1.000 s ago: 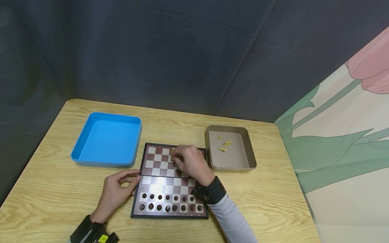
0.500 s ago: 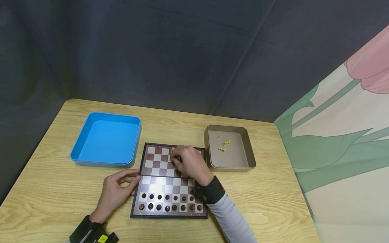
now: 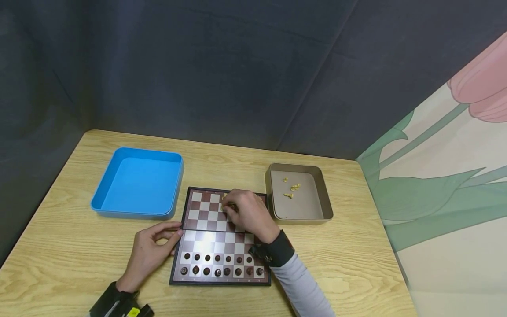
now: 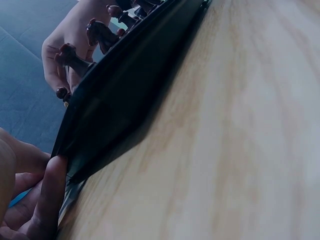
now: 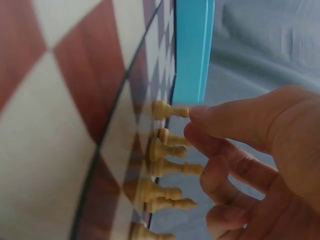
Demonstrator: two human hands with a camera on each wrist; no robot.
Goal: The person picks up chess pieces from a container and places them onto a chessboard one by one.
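A folding chessboard (image 3: 200,241) lies flat on the table, its crease running across the middle. My left hand (image 3: 148,251) holds the board's left edge near the crease, thumb and fingertips against the rim. Over the far half, my right hand (image 3: 253,213) pinches the top of a cream pawn (image 5: 162,110) between thumb and index finger. The pawn's base is right at the board in the right wrist view. Beside it stand several cream chess pieces (image 5: 175,167), mostly hidden by the hand in the head view. Dark chess pieces (image 3: 207,271) fill two rows on the near half.
A blue tray (image 3: 138,211) sits left of the board's far half. To the right, a beige-brown tin (image 3: 297,211) holds several loose cream chess pieces (image 3: 292,187). Dark cloth (image 3: 222,79) hangs behind the wooden table (image 3: 348,264).
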